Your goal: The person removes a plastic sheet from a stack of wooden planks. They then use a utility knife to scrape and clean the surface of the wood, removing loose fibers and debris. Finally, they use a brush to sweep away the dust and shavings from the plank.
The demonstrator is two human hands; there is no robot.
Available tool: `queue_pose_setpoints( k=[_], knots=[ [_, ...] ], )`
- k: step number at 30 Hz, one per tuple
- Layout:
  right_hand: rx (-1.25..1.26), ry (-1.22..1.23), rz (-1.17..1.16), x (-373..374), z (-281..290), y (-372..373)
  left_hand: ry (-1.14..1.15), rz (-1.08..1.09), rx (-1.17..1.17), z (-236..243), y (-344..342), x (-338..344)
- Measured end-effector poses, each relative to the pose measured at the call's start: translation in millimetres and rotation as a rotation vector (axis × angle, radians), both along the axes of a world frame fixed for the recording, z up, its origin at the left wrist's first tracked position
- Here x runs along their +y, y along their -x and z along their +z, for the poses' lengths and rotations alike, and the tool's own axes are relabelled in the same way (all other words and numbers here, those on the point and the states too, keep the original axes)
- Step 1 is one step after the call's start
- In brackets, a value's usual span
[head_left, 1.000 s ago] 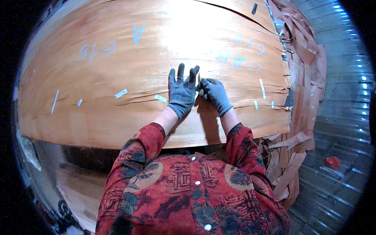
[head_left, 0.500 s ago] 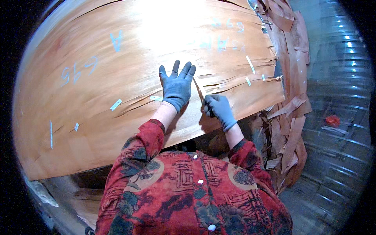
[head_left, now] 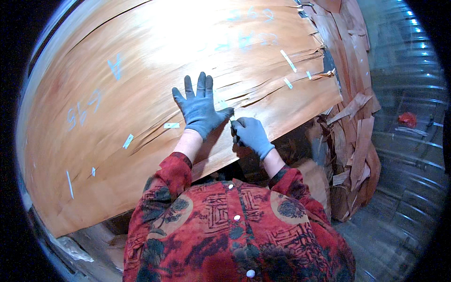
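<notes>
We're looking down at a broad wood veneer sheet (head_left: pixel 145 108) lying under both hands; it's thin, tan-orange & finely grained, splitting in long dark cracks. Short white tape pcs (head_left: pixel 171 125) are sticking to it & blue handwritten marks (head_left: pixel 114 68) are running over it. A pale strip (head_left: pixel 220 100) is lying just beside the L hand (head_left: pixel 200 110), which is resting palm down in a grey glove, fingers spreading wide. The R hand (head_left: pixel 252 135), also gloved, is curling closed, pinching a thin pale sliver (head_left: pixel 232 119); anything deeper in the fist we can't tell. Past the sheet's R edge, ragged brown veneer scraps (head_left: pixel 359 155) are piling up beside a ribbed, glossy floor (head_left: pixel 394 164). Vs. half a sec earlier, the sheet's slanting more steeply in our view, the L thumb's now jutting sideways, & the R hand's sitting closer to it, w/ less strip showing between.
</notes>
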State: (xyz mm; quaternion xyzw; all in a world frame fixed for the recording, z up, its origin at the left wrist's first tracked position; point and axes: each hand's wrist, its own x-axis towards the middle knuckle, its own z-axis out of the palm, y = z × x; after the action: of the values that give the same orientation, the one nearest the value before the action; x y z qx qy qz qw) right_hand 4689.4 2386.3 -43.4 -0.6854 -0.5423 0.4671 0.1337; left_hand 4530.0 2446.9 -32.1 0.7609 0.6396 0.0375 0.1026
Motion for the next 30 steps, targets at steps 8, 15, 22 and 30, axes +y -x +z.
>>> queue_pose_setpoints(
  k=[8,15,22,30],
  knots=[
    [0.154,0.268,0.205,54,33,-86,0.032,-0.013,-0.003,3,-2,0],
    [0.561,0.188,0.012,129,33,-42,-0.317,0.003,-0.418,-23,6,10],
    [0.56,0.219,-0.048,153,5,-30,-0.195,-0.293,-0.341,-21,-23,54],
    [0.287,0.284,-0.072,87,31,-65,-0.242,-0.294,-0.284,-28,-23,51]
  ],
)
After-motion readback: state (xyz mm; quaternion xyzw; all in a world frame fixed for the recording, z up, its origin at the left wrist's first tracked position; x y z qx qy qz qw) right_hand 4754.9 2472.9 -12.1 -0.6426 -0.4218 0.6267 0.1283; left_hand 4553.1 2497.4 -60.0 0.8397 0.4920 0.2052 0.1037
